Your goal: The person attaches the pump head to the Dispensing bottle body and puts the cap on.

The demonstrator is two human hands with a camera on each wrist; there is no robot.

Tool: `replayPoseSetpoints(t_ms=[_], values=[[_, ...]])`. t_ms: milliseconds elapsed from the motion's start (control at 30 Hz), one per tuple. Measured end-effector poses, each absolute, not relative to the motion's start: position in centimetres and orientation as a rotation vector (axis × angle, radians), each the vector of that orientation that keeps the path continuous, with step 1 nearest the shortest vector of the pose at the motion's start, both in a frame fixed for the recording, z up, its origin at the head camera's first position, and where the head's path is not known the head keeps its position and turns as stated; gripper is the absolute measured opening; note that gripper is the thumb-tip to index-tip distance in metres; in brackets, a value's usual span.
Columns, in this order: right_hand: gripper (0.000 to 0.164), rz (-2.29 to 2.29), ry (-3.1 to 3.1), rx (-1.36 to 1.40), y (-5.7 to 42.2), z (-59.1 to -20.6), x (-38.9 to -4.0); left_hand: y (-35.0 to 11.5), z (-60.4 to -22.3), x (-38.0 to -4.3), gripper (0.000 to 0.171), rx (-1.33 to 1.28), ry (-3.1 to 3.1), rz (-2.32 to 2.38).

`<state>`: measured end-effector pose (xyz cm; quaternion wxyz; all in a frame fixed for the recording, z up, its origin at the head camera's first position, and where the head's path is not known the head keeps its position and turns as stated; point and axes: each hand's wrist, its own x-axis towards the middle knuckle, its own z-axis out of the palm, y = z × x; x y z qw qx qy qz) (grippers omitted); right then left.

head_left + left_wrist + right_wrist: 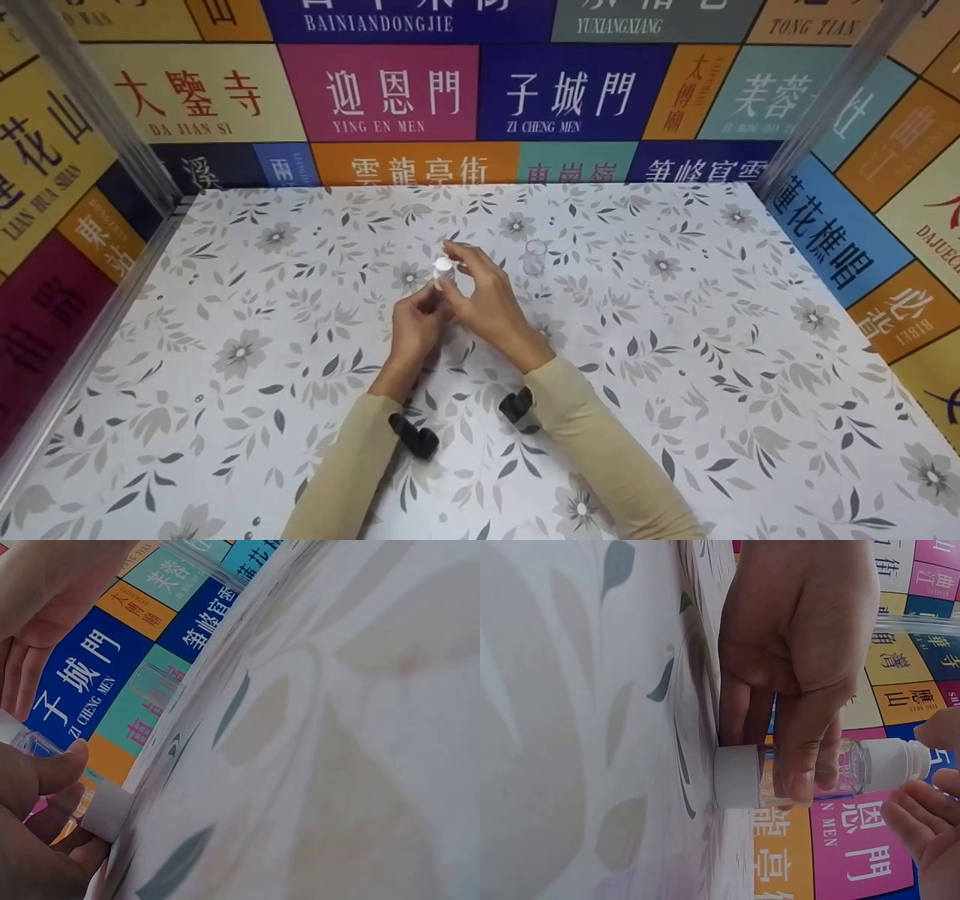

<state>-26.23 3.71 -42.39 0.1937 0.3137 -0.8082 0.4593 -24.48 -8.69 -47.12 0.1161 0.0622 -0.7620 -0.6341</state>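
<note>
My left hand (412, 328) grips a small clear bottle (847, 767) round its middle, just above the tabletop. The bottle stands upright, with a wide white base (737, 776) and a white collar and top (443, 264). From the right, my right hand (491, 300) reaches over it, thumb and fingertips on either side of the white top. How firmly those fingertips press is hard to tell. In the left wrist view some pink shows by the bottle, behind the left fingers.
A small clear cylindrical cap or cup (534, 259) stands on the table, right of and beyond the hands. White cloth with grey flowers and leaves covers the table (675, 337). Colourful lettered panels (379, 94) rise behind and at both sides.
</note>
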Motion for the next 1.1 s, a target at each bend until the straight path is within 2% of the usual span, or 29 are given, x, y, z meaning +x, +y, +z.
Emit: replayPoseSetpoints(t_ms=[533, 900, 1100], values=[[0.053, 1.207, -2.364, 0.805, 3.51, -42.49, -26.37, -8.76, -46.93, -24.64, 0.046, 0.192, -2.266, -1.778], [0.042, 1.267, -2.313, 0.851, 3.19, -42.28, -26.32, -9.11, -46.92, -24.71, 0.048, 0.145, -2.249, -1.78], [0.049, 1.347, -2.245, 0.842, 3.51, -42.78, -26.56, -8.94, -47.23, -24.33, 0.039, 0.154, -2.228, -1.8]])
